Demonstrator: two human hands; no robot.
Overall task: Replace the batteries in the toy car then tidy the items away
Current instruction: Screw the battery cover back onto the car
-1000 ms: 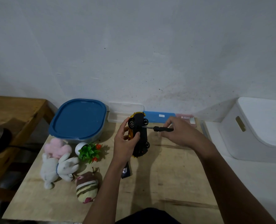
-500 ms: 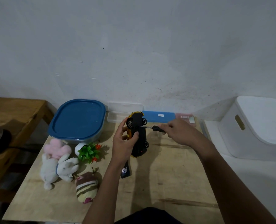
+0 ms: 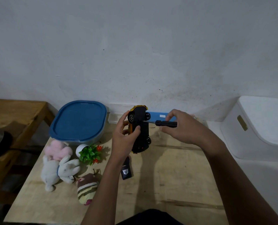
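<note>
The yellow toy car [image 3: 142, 127] stands on end on the wooden table [image 3: 175, 176], its black underside facing right. My left hand [image 3: 125, 137] grips it round the body, thumb on the underside. My right hand [image 3: 182, 127] holds a black-handled screwdriver [image 3: 165, 123] level, with the tip touching the car's underside near the upper wheels. A small black remote [image 3: 126, 169] lies flat on the table below the car, partly behind my left forearm.
A blue-lidded tub [image 3: 79, 120] sits at the back left. A clear box [image 3: 117, 114] and a blue case [image 3: 159, 115] lie along the wall. Plush toys [image 3: 57, 163], a small fake plant [image 3: 89, 152] and a striped plush [image 3: 86, 187] crowd the left. A white bin [image 3: 257, 125] stands right.
My right hand has slid back along the screwdriver handle, so more of the handle shows. The car and my left hand have stayed nearly still.
</note>
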